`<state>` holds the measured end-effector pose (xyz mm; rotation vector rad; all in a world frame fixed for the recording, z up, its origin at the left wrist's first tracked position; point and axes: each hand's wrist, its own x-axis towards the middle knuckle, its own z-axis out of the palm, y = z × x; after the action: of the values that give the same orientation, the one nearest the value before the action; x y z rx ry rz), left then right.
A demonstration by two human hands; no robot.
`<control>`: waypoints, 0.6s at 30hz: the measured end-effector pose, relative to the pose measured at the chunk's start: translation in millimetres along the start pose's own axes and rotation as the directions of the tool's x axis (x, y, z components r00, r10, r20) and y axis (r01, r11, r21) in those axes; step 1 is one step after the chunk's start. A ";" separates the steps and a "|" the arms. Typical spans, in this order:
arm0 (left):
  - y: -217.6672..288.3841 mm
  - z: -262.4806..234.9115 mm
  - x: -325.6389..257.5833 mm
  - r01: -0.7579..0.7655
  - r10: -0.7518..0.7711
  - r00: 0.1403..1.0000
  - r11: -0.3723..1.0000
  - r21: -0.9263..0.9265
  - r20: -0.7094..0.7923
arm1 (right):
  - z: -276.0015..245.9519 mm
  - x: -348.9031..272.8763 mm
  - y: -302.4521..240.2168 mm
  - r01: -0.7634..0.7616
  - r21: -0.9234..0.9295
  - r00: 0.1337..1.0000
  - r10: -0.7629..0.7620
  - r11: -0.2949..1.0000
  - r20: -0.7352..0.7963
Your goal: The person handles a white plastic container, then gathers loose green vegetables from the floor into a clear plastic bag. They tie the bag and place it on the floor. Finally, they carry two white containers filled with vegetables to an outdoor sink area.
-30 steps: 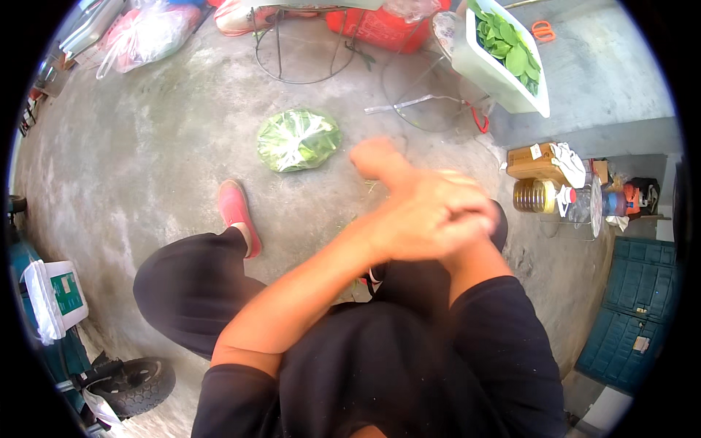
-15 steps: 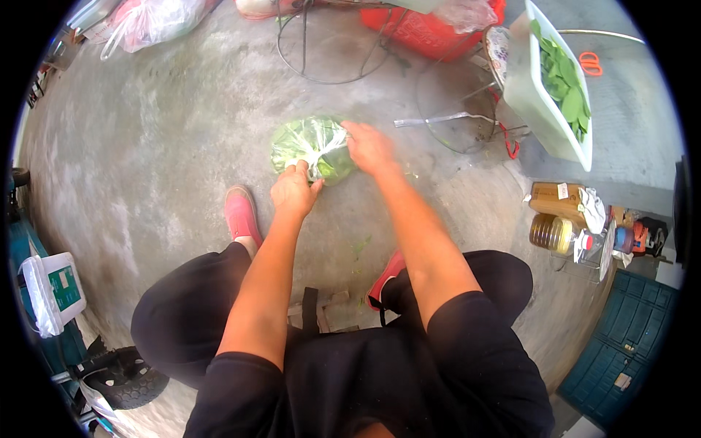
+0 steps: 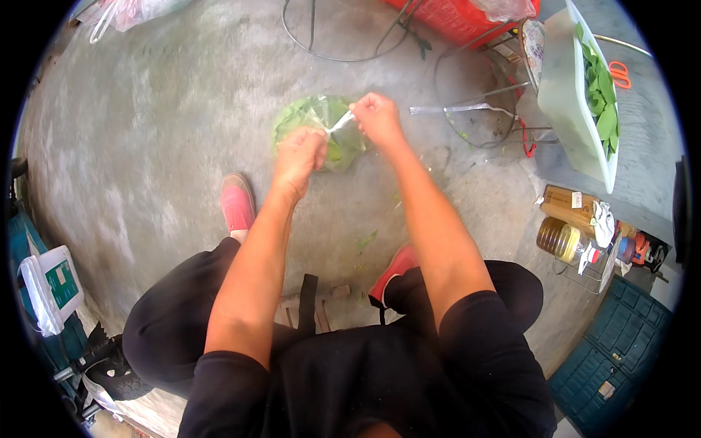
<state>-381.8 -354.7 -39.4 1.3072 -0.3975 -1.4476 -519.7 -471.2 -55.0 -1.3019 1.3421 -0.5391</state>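
Observation:
On the concrete floor in front of me lies a clear plastic bag (image 3: 342,155) filled with green leafy vegetables. Its twisted white neck runs between my hands. My right hand (image 3: 377,118) pinches one end of that neck on the bag's right side and draws it out taut. Over the front left of the bag, my left hand (image 3: 301,152) is closed, with the fingers curled in toward the knot. What exactly the left fingers grip is hidden behind the hand, though the white plastic leads into it.
A white tub (image 3: 569,87) of green leaves stands on a grey surface at the right, beside orange scissors (image 3: 620,74). Wire stand legs (image 3: 438,80) and a red bag (image 3: 467,18) are at the back. An oil bottle (image 3: 558,237) sits lower right. Pink shoes (image 3: 237,206) flank the floor space.
Both hands have closed on the bag's neck and pulled it apart into a tight white strand. Half a second ago the left fingers rested spread on the bag. The view has shifted slightly.

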 end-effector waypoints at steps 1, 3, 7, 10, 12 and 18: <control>-4.6 -5.5 -0.2 -0.026 0.022 0.999 0.988 0.153 0.033 | -3.0 5.0 1.5 0.111 -0.172 0.991 -0.122 0.979 -0.056; -23.6 -30.5 1.6 -0.093 0.052 0.993 0.892 0.443 0.105 | -10.0 15.6 6.9 0.189 -0.396 0.968 -0.238 0.898 -0.079; -56.9 -80.4 -6.3 0.007 -0.029 0.999 0.891 0.453 0.041 | -24.2 21.9 63.7 0.141 -0.508 0.977 -0.204 0.850 -0.070; -51.8 -80.5 -14.9 0.148 -0.146 0.989 0.971 0.187 -0.026 | -19.9 14.3 76.6 -0.011 -0.213 0.997 -0.006 0.977 -0.081; -21.6 -45.4 -9.0 0.028 -0.029 0.999 0.999 -0.043 -0.023 | -30.4 4.6 58.7 -0.098 0.047 0.993 0.100 0.994 -0.058; 22.9 11.4 14.9 -0.130 0.117 0.982 0.988 0.084 0.146 | -30.7 -4.6 -21.9 -0.022 0.272 0.983 -0.028 0.962 0.179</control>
<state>-377.6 -379.9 -24.4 1.2351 -0.6357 -1.4340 -540.1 -484.4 -25.8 -1.0981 1.0731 -0.5716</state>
